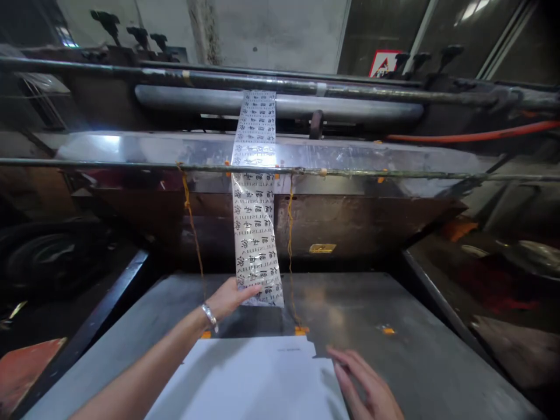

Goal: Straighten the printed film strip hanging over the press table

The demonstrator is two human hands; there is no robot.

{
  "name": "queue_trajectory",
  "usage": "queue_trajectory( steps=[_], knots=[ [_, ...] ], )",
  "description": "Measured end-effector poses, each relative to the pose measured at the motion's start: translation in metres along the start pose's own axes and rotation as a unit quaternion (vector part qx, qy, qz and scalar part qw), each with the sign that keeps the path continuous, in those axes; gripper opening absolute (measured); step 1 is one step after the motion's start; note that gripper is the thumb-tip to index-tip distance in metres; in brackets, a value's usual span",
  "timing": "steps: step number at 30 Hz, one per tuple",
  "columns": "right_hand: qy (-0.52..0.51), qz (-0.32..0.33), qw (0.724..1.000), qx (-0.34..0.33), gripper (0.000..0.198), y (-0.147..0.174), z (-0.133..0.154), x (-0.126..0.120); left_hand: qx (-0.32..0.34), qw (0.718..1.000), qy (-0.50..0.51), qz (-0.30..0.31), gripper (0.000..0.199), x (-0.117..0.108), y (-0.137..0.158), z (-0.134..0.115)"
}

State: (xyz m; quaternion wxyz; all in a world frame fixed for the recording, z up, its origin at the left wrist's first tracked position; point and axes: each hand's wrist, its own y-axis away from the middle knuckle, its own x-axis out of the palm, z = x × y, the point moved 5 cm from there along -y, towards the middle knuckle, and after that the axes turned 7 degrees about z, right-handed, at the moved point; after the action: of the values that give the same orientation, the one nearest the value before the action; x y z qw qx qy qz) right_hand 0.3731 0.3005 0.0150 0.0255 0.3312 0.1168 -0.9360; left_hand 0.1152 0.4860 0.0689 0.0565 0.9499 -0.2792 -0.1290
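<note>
Printed film strip [255, 233] is seen hanging down the middle of the frame, fed from the roller [280, 104] at the top, over the thin rod [394, 173], to the metal table [415, 350] below. Its lower end is pinched by the left hand [227, 298], thumb on the face, other fingers hidden behind it. The right hand [367, 388], lower right, is laid flat and spread on the white sheet [254, 379], gripping nothing. For a clean pull, the strip is best kept straight between the two orange strings [192, 227], held at its edge so the print is not creased, and drawn down evenly while the sheet is pressed firmly against sliding.
</note>
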Motion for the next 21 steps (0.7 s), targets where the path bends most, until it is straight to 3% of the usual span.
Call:
queue_trajectory(
  steps=[2, 4, 7, 12, 16, 21],
  knots=[
    [-0.053, -0.023, 0.998, 0.022, 0.037, -0.014, 0.007, -0.006, -0.014, 1.0, 0.024, 0.01, 0.053, 0.01, 0.011, 0.007],
    [-0.125, -0.043, 0.987, 0.087, 0.042, -0.027, 0.006, -0.009, -0.029, 0.998, 0.049, 0.026, 0.049, 0.02, 0.019, 0.016],
    [-0.251, -0.055, 0.954, 0.158, 0.055, -0.05, -0.006, -0.003, -0.041, 0.994, 0.088, 0.048, 0.052, 0.03, 0.029, 0.033],
    [-0.406, -0.044, 0.89, 0.201, 0.062, -0.106, -0.035, 0.019, -0.052, 0.991, 0.111, 0.06, 0.055, 0.038, 0.04, 0.054],
    [-0.45, 0.021, 0.865, 0.222, 0.052, -0.156, -0.044, 0.049, -0.064, 0.99, 0.114, 0.059, 0.061, 0.034, 0.031, 0.067],
    [-0.476, 0.198, 0.837, 0.182, 0.05, -0.193, -0.034, 0.088, -0.073, 0.99, 0.116, -0.016, 0.071, 0.01, -0.014, 0.101]
  ],
)
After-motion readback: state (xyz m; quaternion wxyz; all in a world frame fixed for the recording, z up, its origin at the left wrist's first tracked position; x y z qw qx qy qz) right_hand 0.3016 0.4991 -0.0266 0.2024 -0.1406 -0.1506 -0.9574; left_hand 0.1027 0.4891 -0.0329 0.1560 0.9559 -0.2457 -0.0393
